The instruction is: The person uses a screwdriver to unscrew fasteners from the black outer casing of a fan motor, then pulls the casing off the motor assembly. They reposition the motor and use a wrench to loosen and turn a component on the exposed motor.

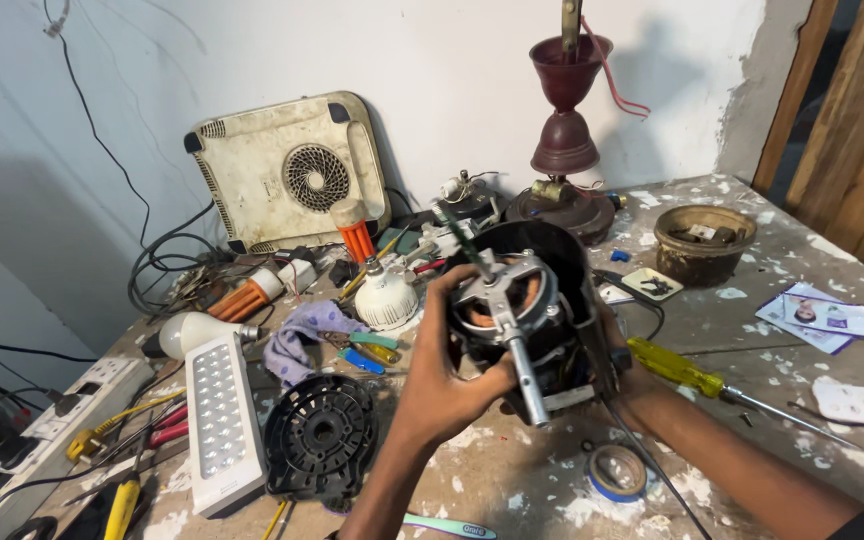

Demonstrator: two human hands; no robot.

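Both hands held a fan motor (524, 312) up over the table (512, 470). The left hand (444, 372) had its grip closed round the motor's near side, thumb by the steel shaft (527, 375). The right hand (620, 362), mostly hidden behind the black housing, clasped the far side. A yellow screwdriver (687, 372) lay just right of it, a tape roll (618, 472) below, a black grille (320, 435) left.

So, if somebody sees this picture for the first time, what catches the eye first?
Probably the fan motor at the centre, with its metal shaft pointing toward the camera, held between the left hand and the right hand. Next, the yellow-handled screwdriver just right of it, and the dark red lamp stand against the white wall behind.
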